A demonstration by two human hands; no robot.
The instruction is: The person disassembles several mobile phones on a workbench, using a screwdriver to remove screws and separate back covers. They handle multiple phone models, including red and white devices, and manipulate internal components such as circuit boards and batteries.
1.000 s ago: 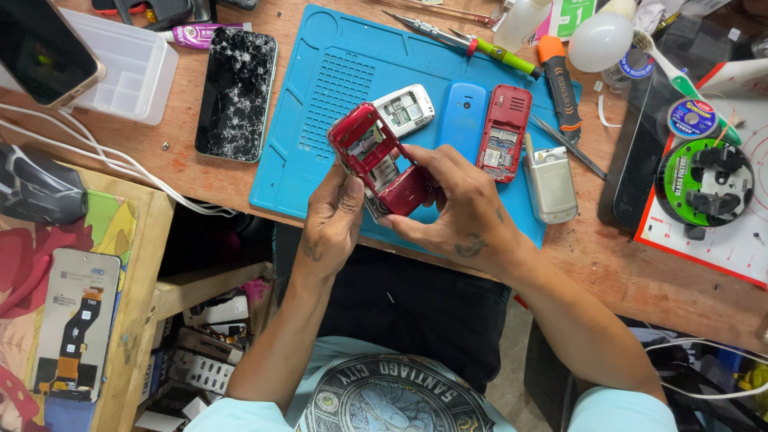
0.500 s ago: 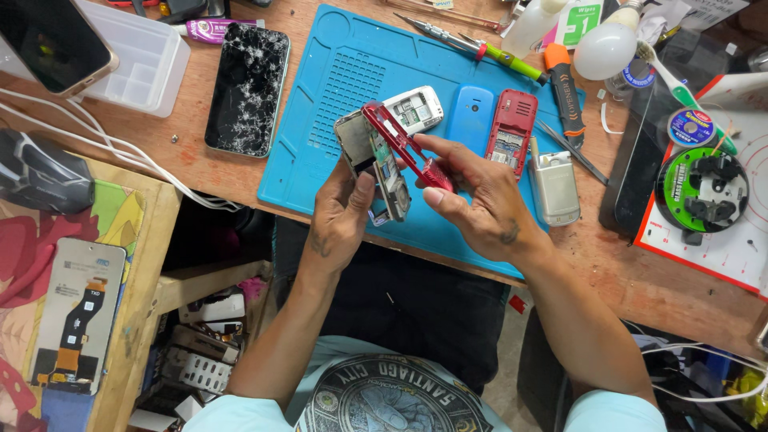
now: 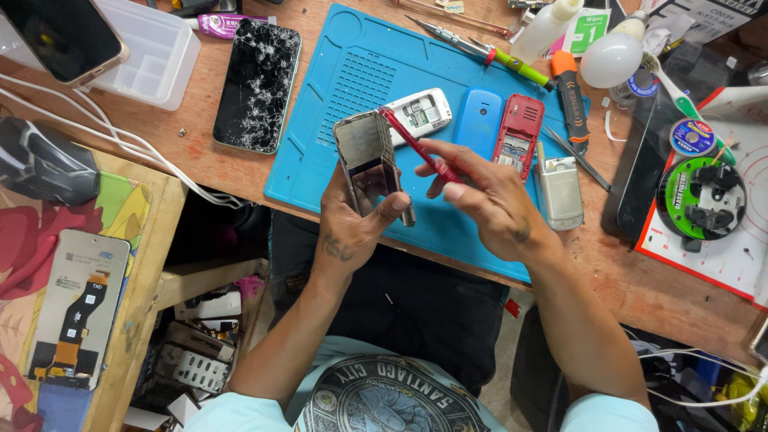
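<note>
My left hand [image 3: 360, 220] grips a small grey phone body [image 3: 368, 160], held upright over the near edge of the blue work mat [image 3: 352, 72]. My right hand [image 3: 488, 200] holds a thin red phone shell [image 3: 416, 144] by its lower end, tilted edge-on and lifted away from the grey body. On the mat behind lie a white phone part [image 3: 420, 112], a blue phone cover [image 3: 478, 120] and an opened red phone [image 3: 518, 134]. A small silver phone [image 3: 558, 192] lies to the right of my right hand.
A cracked black smartphone [image 3: 258, 84] lies left of the mat beside a clear plastic box [image 3: 156, 56] with a phone [image 3: 60, 36] on it. Screwdrivers [image 3: 480, 50], a white bulb [image 3: 612, 58], a solder spool [image 3: 702, 196] and white cables [image 3: 120, 148] crowd the wooden desk. A screen panel [image 3: 76, 308] lies lower left.
The red shell was closed over the grey phone body a second ago. My right hand has since pulled it off and turned it edge-on, while my left hand keeps the grey body.
</note>
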